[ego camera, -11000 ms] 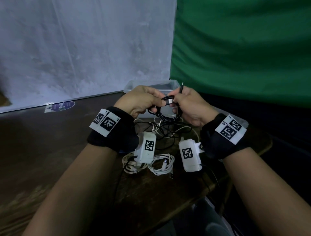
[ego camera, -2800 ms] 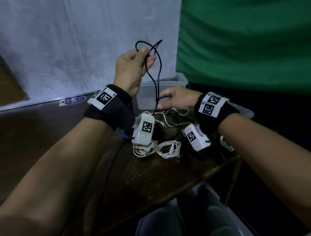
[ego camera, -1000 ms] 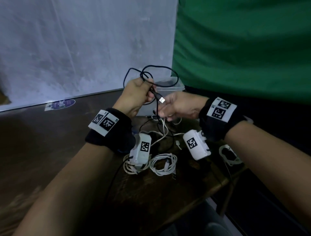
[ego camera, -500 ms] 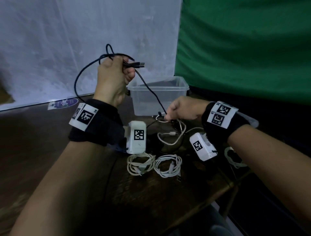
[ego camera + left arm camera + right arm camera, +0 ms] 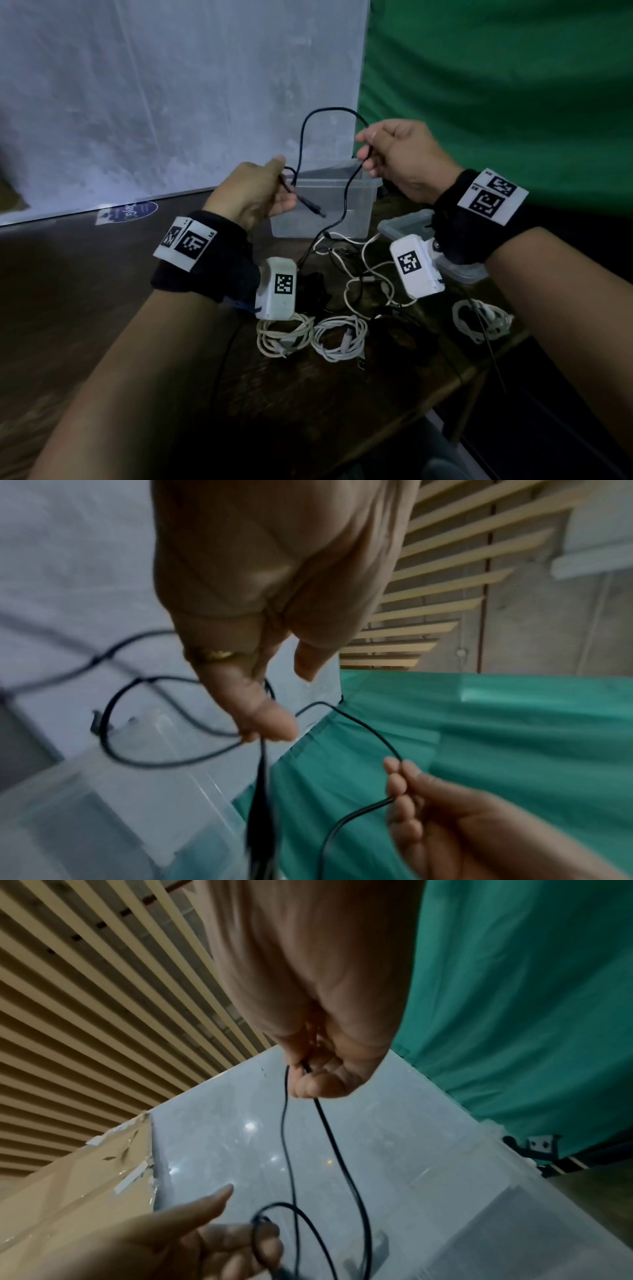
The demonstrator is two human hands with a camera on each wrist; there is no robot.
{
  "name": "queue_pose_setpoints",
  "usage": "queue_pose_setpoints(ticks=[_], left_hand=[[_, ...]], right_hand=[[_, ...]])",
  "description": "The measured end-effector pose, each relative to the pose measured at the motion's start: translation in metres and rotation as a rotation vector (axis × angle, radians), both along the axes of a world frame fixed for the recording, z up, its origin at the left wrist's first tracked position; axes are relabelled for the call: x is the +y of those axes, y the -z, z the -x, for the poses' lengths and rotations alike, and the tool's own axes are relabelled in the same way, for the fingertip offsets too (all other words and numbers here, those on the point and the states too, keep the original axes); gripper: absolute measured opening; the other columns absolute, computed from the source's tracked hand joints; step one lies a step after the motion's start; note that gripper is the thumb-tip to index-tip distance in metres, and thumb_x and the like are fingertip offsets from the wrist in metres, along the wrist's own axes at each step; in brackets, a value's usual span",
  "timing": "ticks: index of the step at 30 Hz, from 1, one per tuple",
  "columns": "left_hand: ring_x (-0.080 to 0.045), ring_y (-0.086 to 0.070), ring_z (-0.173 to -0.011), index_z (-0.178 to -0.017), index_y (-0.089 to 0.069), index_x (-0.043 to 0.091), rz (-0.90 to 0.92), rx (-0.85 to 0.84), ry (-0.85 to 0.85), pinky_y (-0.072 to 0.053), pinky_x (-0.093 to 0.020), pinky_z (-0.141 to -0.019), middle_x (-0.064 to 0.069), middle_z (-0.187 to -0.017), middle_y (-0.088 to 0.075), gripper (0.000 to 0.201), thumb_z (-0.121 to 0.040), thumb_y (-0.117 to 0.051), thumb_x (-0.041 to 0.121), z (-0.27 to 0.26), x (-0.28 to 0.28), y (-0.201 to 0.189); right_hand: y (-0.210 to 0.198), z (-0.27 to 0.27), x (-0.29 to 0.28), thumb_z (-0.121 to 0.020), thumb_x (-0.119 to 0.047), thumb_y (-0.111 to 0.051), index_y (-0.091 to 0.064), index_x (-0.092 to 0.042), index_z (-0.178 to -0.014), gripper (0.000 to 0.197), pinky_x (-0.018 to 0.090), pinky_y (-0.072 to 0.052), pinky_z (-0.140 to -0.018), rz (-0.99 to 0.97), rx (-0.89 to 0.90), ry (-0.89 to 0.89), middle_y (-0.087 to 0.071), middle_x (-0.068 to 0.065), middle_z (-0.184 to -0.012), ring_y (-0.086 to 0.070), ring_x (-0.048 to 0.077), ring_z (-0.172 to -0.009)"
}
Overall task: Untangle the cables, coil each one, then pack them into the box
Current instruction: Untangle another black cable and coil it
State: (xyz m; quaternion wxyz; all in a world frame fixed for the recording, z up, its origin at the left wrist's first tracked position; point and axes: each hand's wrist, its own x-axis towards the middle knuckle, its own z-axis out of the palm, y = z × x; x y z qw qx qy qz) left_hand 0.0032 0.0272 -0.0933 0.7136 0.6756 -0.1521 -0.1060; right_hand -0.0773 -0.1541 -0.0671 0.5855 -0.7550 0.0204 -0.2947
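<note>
left hand (image 5: 251,193) raised over the counter (image 5: 102,308), grip closed on a thin, smooth black cable (image 5: 322,113) near one end, pinched between thumb and fingers, with a small loop at the pinch and a dark straight plug (image 5: 313,209) poking out toward the box. right hand (image 5: 404,161) held higher and to the right, fingers curled round the same black cable; between the two hands, a tall rounded arch of cord. below the right hand, the cord dropping in front of the box down into a loose tangle (image 5: 359,270) of black and white wires on the dark wooden counter. exact number of strands in that tangle impossible to tell.

box (image 5: 356,212): one, rectangular, translucent plastic, lid off, standing at the back of the counter just behind the tangle. one matching translucent lid (image 5: 404,222) lying flat to its right, partly hidden by the right wrist.

three white coiled cables (image 5: 337,337) lying flat and round: two side by side at the near edge of the tangle, one further right near the counter's corner.

two black wristbands, each with square black-and-white tags and one white boxy camera unit.

behind: pale mottled sheet on the left, green cloth on the right. one round sticker (image 5: 128,212) on the counter, far left.
</note>
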Motion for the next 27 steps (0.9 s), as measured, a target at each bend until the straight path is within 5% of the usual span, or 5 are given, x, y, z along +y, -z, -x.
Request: queue_pose_setpoints(ticks=[6,10,15,21,27], left_hand=[[-0.019,-0.055,-0.068,-0.102,-0.050,0.012,-0.258,-0.417,-0.185,-0.046,-0.024,-0.051,-0.004,-0.088,-0.052,0.028,-0.089,-0.060,0.035,0.002,0.002,-0.001],[-0.012,-0.059,-0.073,-0.125,-0.053,0.022,-0.271,-0.724,-0.048,-0.050,-0.024,-0.063,0.005,-0.116,-0.053,0.035,-0.092,-0.059,0.024,0.014,-0.002,-0.007],[0.002,-0.051,-0.045,-0.092,-0.069,0.012,-0.323,-0.734,-0.012,-0.045,-0.014,-0.052,0.003,-0.064,-0.058,0.014,-0.092,-0.058,0.019,0.016,-0.004,-0.004],[-0.006,-0.056,-0.052,-0.075,-0.055,0.014,0.006,-0.629,-0.041,-0.053,-0.021,-0.060,-0.004,-0.070,-0.059,0.024,-0.096,-0.046,0.008,0.020,-0.003,-0.013],[-0.010,-0.062,-0.059,-0.078,-0.050,0.011,0.328,-0.538,-0.177,-0.055,-0.024,-0.065,-0.008,-0.074,-0.057,0.023,-0.098,-0.039,0.005,0.016,0.010,-0.026]], right_hand=[[0.001,0.001,0.007,-0.090,-0.010,-0.061,-0.067,0.001,-0.087,0.013,0.014,-0.039,-0.046,0.248,0.044,0.062,-0.059,0.001,-0.066,-0.046,0.000,-0.045],[0.006,0.005,0.018,-0.089,-0.010,-0.063,-0.069,0.002,-0.088,0.013,0.010,-0.036,-0.046,0.383,0.048,0.015,-0.058,-0.001,-0.064,-0.045,-0.003,-0.043],[0.006,0.006,0.024,-0.088,-0.007,-0.063,-0.066,-0.009,-0.077,0.011,0.009,-0.038,-0.052,0.406,0.026,-0.008,-0.057,-0.003,-0.063,-0.047,-0.004,-0.047],[0.023,0.001,0.026,-0.085,-0.023,-0.064,-0.065,0.005,-0.084,0.028,0.032,-0.037,-0.064,0.349,0.129,-0.043,-0.056,0.017,-0.074,-0.045,0.023,-0.069],[0.042,0.007,0.015,-0.097,-0.015,-0.050,-0.060,-0.016,-0.078,0.021,0.019,-0.042,-0.061,0.189,0.278,-0.069,-0.064,-0.002,-0.065,-0.058,0.007,-0.062]])
